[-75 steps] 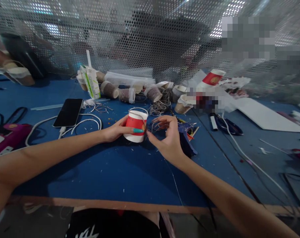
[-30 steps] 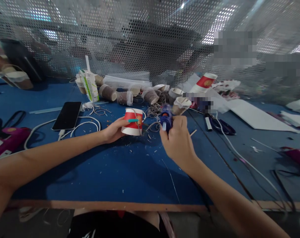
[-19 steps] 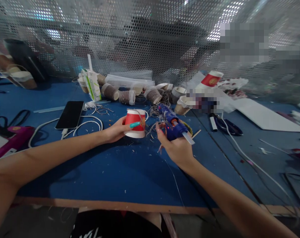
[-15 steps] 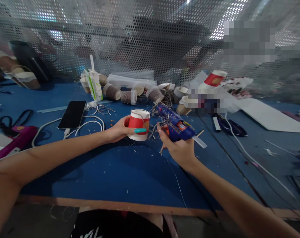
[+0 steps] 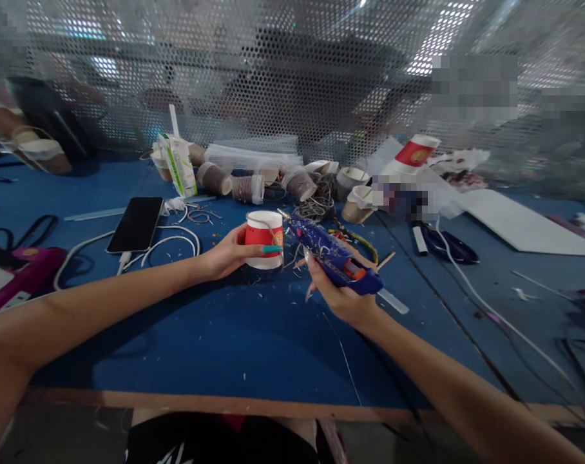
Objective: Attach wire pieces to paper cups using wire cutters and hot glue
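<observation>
My left hand (image 5: 229, 252) is closed around a red and white paper cup (image 5: 258, 238), its thumb lying across the front. A thin cord hangs over the cup's right side. In my right hand (image 5: 343, 293) is a blue glue gun (image 5: 321, 243), with a clear glue stick (image 5: 393, 300) poking out of its back end. The gun's nozzle points up and left, close to the cup's rim; whether it touches cannot be made out. Cord-wrapped cups (image 5: 248, 189) lie on their sides behind my hands, beside a tangle of brown cord (image 5: 316, 200).
A phone (image 5: 136, 224) with a white cable lies left, near a magenta glue gun (image 5: 24, 277). A drink carton (image 5: 179, 164) stands behind. At the right are another red cup (image 5: 413, 154), a white board (image 5: 524, 222) and cables. A perforated metal screen (image 5: 273, 77) closes off the back.
The glue gun has tilted and its nozzle has come nearer the cup's upper right rim. The cup has stayed in my left hand. The whole view has shifted slightly.
</observation>
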`<move>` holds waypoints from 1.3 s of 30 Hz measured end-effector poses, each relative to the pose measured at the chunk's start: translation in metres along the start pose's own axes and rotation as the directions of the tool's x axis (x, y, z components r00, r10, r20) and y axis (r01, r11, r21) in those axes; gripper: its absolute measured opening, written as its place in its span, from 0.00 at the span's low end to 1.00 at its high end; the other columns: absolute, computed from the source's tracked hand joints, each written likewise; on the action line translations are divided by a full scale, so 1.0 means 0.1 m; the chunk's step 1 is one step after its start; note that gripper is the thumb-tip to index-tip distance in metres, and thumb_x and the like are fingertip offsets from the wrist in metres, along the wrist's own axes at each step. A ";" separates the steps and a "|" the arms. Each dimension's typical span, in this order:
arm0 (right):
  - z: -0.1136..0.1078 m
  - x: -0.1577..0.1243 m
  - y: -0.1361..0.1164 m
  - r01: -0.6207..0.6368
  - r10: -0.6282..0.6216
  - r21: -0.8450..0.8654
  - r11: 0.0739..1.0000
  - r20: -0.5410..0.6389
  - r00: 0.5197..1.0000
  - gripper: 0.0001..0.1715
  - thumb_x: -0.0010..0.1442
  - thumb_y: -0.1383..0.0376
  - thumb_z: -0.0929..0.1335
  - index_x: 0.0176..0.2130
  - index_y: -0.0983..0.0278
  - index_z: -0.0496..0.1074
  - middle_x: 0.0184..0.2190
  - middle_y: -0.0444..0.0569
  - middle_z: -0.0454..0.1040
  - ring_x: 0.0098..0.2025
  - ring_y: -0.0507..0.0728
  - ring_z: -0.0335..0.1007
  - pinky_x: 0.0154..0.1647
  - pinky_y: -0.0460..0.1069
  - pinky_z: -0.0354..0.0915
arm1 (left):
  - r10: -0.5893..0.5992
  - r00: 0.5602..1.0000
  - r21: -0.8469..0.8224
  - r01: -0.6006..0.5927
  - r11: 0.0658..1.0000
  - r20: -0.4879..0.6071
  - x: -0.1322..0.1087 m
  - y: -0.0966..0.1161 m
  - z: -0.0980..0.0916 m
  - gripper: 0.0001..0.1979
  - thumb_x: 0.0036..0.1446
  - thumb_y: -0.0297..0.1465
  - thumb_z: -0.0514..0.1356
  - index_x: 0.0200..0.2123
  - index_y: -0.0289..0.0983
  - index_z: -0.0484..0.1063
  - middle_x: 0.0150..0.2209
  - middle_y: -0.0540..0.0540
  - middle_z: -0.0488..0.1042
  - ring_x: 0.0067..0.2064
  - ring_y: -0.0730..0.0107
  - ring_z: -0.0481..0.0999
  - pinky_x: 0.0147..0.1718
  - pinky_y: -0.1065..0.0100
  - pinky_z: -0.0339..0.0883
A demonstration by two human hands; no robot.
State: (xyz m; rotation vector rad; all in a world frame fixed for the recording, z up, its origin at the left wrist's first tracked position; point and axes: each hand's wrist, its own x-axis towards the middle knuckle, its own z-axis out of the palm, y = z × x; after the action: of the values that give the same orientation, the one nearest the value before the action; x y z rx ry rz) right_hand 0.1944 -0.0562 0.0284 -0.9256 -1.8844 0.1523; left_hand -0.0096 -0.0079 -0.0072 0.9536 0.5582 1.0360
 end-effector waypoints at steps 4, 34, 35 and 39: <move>-0.02 0.00 -0.04 0.050 -0.053 -0.089 0.995 -0.028 0.998 0.05 0.55 0.65 0.68 0.27 0.61 0.69 0.22 0.45 0.70 0.23 0.53 0.68 0.28 0.52 0.70 | 0.016 1.000 0.009 -0.016 1.000 -0.016 0.00 -0.01 0.00 0.25 0.35 0.26 0.72 0.40 0.35 0.73 0.37 0.46 0.77 0.41 0.64 0.76 0.52 0.57 0.63; 0.04 -0.05 -0.01 -0.362 0.336 0.328 0.873 0.135 0.932 0.18 0.59 0.60 0.68 0.20 0.61 0.69 0.09 0.38 0.64 0.12 0.52 0.65 0.22 0.51 0.73 | 0.017 1.000 0.013 -0.017 1.000 0.009 0.02 -0.02 0.00 0.22 0.37 0.27 0.71 0.40 0.35 0.74 0.39 0.44 0.78 0.45 0.59 0.76 0.53 0.55 0.62; 0.04 -0.06 0.00 -0.336 0.313 0.298 0.893 0.125 0.942 0.19 0.59 0.60 0.68 0.19 0.60 0.69 0.10 0.38 0.64 0.13 0.52 0.65 0.24 0.52 0.73 | 0.009 1.000 0.011 -0.009 1.000 -0.003 0.02 -0.01 0.01 0.23 0.37 0.26 0.71 0.40 0.35 0.74 0.39 0.44 0.78 0.44 0.60 0.76 0.52 0.55 0.62; 0.01 -0.07 0.02 -0.257 0.240 0.174 0.951 0.115 0.964 0.11 0.57 0.60 0.68 0.25 0.60 0.72 0.15 0.41 0.68 0.18 0.53 0.67 0.25 0.53 0.72 | -0.007 0.997 -0.014 0.006 1.000 -0.080 0.01 0.01 0.08 0.24 0.32 0.25 0.73 0.37 0.34 0.73 0.36 0.46 0.78 0.41 0.64 0.76 0.49 0.58 0.63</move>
State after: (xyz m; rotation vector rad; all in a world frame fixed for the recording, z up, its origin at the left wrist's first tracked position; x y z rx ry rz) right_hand 0.1960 -0.0592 0.0213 -1.0374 -1.7947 0.5248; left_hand -0.0034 -0.0097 -0.0022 0.9004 0.6195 1.0742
